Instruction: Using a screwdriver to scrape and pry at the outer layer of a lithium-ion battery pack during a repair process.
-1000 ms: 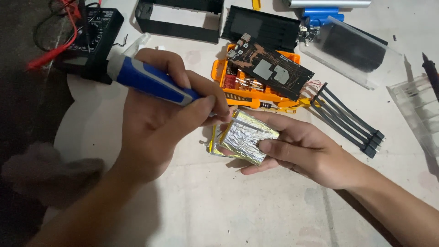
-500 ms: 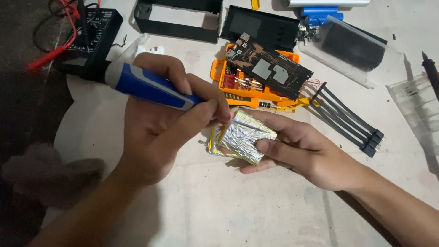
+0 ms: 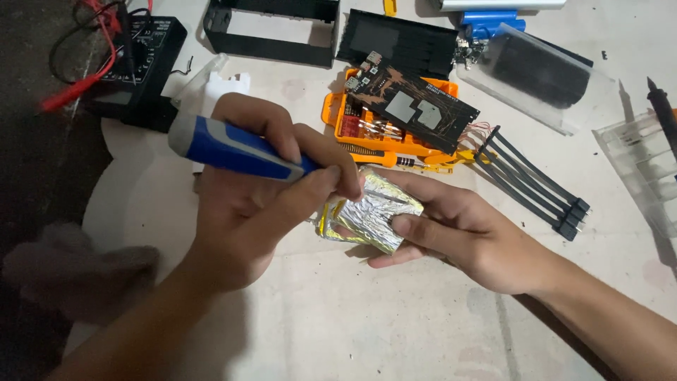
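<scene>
At far left a black multimeter [image 3: 137, 60] is sitting idle. The left hand [image 3: 247, 212] is gripping a blue screwdriver [image 3: 236, 149] pen-style, aiming its tip at the foil-wrapped pack [image 3: 370, 212]. The right hand [image 3: 458, 236] is cupping that pack mid-table, steadying it, near the orange tray [image 3: 338, 113].
</scene>
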